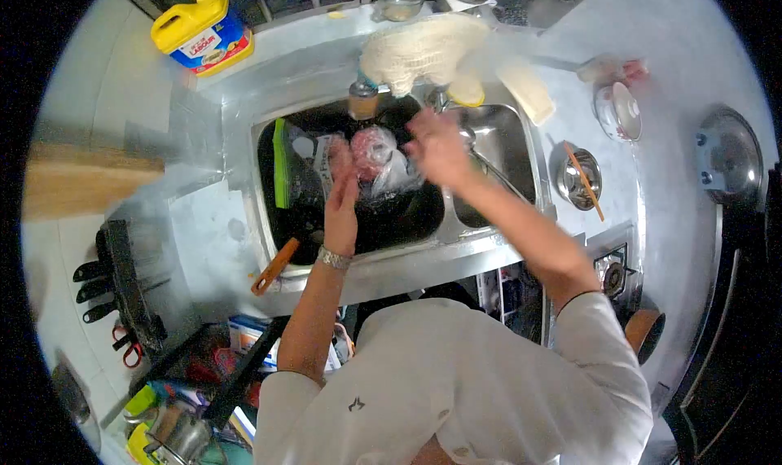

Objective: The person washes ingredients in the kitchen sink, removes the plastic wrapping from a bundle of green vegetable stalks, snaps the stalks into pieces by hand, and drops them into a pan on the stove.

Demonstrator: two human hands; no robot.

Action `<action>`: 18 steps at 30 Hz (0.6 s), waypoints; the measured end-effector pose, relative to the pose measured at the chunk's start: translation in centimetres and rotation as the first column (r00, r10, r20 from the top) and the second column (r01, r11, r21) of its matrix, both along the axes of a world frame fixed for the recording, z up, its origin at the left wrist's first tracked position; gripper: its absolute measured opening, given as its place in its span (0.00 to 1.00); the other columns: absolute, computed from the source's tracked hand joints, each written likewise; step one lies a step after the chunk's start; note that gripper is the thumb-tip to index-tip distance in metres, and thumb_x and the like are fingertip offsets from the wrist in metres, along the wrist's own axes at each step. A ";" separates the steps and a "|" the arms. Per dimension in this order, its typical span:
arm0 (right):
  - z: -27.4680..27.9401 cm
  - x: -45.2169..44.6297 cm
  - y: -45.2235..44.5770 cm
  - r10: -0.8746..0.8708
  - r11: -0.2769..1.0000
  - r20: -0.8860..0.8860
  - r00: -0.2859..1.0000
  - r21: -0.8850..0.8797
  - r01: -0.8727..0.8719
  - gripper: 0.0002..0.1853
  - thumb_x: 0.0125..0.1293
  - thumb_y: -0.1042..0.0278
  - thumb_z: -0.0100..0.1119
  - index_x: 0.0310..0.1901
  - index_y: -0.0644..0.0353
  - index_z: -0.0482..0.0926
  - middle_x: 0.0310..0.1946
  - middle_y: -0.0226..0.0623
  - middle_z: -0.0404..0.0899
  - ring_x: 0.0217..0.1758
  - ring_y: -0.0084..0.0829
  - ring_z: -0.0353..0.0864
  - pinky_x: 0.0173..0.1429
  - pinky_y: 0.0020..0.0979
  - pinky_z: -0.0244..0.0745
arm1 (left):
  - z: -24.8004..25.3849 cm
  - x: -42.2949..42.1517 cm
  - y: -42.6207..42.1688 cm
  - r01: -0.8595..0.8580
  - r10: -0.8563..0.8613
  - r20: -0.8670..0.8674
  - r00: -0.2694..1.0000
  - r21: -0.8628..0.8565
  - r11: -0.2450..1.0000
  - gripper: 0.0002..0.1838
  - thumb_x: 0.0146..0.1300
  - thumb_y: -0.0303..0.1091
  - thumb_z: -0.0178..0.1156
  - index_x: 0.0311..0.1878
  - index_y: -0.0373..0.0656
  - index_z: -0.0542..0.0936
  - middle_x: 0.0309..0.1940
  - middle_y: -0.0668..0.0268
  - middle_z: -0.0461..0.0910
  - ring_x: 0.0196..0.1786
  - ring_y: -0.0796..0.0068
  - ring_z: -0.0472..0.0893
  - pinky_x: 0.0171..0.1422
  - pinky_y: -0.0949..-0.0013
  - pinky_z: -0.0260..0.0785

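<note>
In the dark left sink basin [407, 225] lies a clear plastic bag [391, 168] with pinkish-red contents that look like meat. A clear zip bag [305, 160] with a bright green edge is to its left. My left hand [342, 208], with a metal-band watch on the wrist, is over the basin with its fingers stretched out. Its fingertips are at the plastic bag's left side, and whether they touch it I cannot tell. My right hand [440, 151] is smeared by motion, above the bag's right side near the basin divider. What its fingers do is unclear.
A steel right basin [509, 151] adjoins, with a faucet between. Behind stand a brown-labelled jar [362, 100] and a cream cloth [419, 50]. A wooden handle [275, 267] crosses the front-left rim. At right are a steel bowl [574, 190] with chopsticks and a white bowl [623, 111].
</note>
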State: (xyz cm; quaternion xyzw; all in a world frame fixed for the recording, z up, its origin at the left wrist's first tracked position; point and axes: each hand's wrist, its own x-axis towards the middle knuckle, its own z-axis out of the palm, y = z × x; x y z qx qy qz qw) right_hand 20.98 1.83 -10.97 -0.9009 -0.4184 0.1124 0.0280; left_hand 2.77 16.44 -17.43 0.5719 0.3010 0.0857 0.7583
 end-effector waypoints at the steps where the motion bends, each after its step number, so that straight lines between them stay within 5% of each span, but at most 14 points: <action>1: -0.3 -2.3 0.8 -0.057 0.928 -0.476 0.878 0.299 0.222 0.28 0.71 0.59 0.51 0.68 0.65 0.66 0.68 0.45 0.68 0.71 0.40 0.65 0.78 0.40 0.48 | 0.3 0.4 -0.8 0.011 -0.011 0.007 1.000 -0.002 1.000 0.26 0.74 0.41 0.52 0.71 0.42 0.66 0.70 0.61 0.66 0.70 0.66 0.67 0.75 0.64 0.55; 2: -0.8 -5.0 1.7 0.072 0.732 -0.828 0.556 0.422 0.534 0.29 0.72 0.58 0.52 0.69 0.65 0.65 0.67 0.45 0.68 0.70 0.40 0.67 0.77 0.37 0.51 | 0.6 0.6 -1.9 -0.043 0.060 0.097 0.993 -0.170 0.985 0.27 0.75 0.43 0.48 0.73 0.43 0.63 0.72 0.62 0.62 0.73 0.65 0.63 0.76 0.64 0.53; 4: -0.7 -9.0 4.6 0.099 0.603 -0.921 0.376 0.356 0.714 0.28 0.75 0.59 0.48 0.70 0.67 0.61 0.70 0.44 0.65 0.74 0.39 0.61 0.77 0.30 0.50 | 2.0 1.4 -3.2 -0.038 0.106 0.181 0.978 -0.345 0.938 0.28 0.76 0.45 0.44 0.74 0.44 0.60 0.74 0.62 0.59 0.75 0.65 0.60 0.77 0.63 0.51; 6: 0.7 -11.6 6.2 0.133 0.441 -0.715 0.687 0.663 0.605 0.26 0.75 0.65 0.44 0.71 0.66 0.61 0.71 0.46 0.62 0.76 0.38 0.58 0.77 0.31 0.49 | 5.1 1.4 -3.9 -0.041 0.207 0.398 0.894 -0.388 0.921 0.29 0.77 0.45 0.41 0.77 0.49 0.54 0.77 0.63 0.53 0.77 0.65 0.55 0.78 0.64 0.47; 7: 2.8 -12.2 6.0 0.212 0.403 -0.690 0.692 0.707 0.582 0.25 0.76 0.67 0.42 0.71 0.66 0.60 0.72 0.47 0.60 0.77 0.37 0.55 0.78 0.31 0.48 | 4.1 1.2 -3.2 -0.012 0.180 0.398 0.899 -0.390 0.921 0.29 0.77 0.45 0.41 0.77 0.49 0.54 0.77 0.63 0.53 0.77 0.65 0.55 0.78 0.64 0.47; 8: 4.4 -12.2 5.8 0.291 0.361 -0.651 0.701 0.753 0.550 0.25 0.76 0.69 0.41 0.71 0.65 0.59 0.73 0.47 0.59 0.78 0.36 0.53 0.78 0.31 0.46 | 1.9 1.3 -1.4 -0.005 -0.031 0.339 0.940 0.105 0.995 0.28 0.77 0.43 0.40 0.76 0.47 0.54 0.77 0.62 0.53 0.77 0.64 0.54 0.79 0.63 0.45; 9: 2.5 -11.4 5.5 0.250 0.264 -0.564 0.787 0.822 0.505 0.24 0.75 0.68 0.42 0.69 0.66 0.62 0.70 0.49 0.63 0.76 0.38 0.58 0.77 0.33 0.50 | -0.7 1.4 0.4 0.046 -0.188 0.193 0.963 0.569 0.821 0.28 0.76 0.40 0.40 0.76 0.44 0.53 0.77 0.60 0.52 0.78 0.63 0.54 0.79 0.63 0.44; 10: 0.6 -10.5 5.2 0.186 0.173 -0.472 0.862 0.879 0.444 0.23 0.73 0.67 0.44 0.67 0.66 0.66 0.67 0.51 0.67 0.73 0.40 0.63 0.76 0.34 0.54 | -2.7 1.5 1.3 0.121 -0.261 0.001 0.965 0.886 0.448 0.28 0.76 0.38 0.40 0.76 0.42 0.53 0.77 0.58 0.52 0.78 0.63 0.53 0.80 0.62 0.43; 11: -0.4 -7.8 3.3 0.069 0.845 -0.607 0.792 0.458 0.277 0.22 0.71 0.64 0.48 0.64 0.65 0.70 0.62 0.51 0.72 0.68 0.43 0.69 0.72 0.38 0.59 | -4.2 0.7 1.6 0.136 -0.310 0.012 0.951 0.882 0.451 0.28 0.76 0.38 0.40 0.76 0.42 0.53 0.77 0.58 0.52 0.78 0.63 0.53 0.80 0.62 0.43; 12: -1.6 -5.5 1.4 -0.150 0.962 -0.633 0.759 -0.269 -0.034 0.22 0.70 0.61 0.51 0.60 0.63 0.74 0.56 0.52 0.77 0.63 0.46 0.75 0.69 0.41 0.65 | -5.8 -0.3 2.6 0.220 -0.299 -0.013 0.954 0.708 0.671 0.27 0.75 0.39 0.43 0.73 0.40 0.58 0.74 0.58 0.58 0.75 0.63 0.58 0.79 0.63 0.46; 14: -6.4 -7.3 -2.9 0.011 0.998 -0.472 0.882 0.065 0.023 0.19 0.66 0.56 0.55 0.51 0.60 0.81 0.47 0.49 0.81 0.52 0.50 0.80 0.59 0.46 0.73 | -8.2 -0.4 3.3 0.309 -0.290 -0.121 0.949 0.186 0.933 0.24 0.74 0.40 0.50 0.67 0.35 0.69 0.68 0.59 0.69 0.69 0.64 0.68 0.76 0.65 0.53; 18: -3.7 -9.4 -9.8 -0.218 0.838 -0.474 0.853 0.357 0.413 0.16 0.67 0.59 0.56 0.51 0.60 0.81 0.51 0.43 0.81 0.55 0.48 0.78 0.57 0.42 0.75 | -0.8 -0.8 0.0 0.196 -0.142 -0.211 0.967 0.262 0.945 0.25 0.72 0.44 0.53 0.66 0.39 0.72 0.66 0.59 0.70 0.68 0.63 0.68 0.74 0.62 0.55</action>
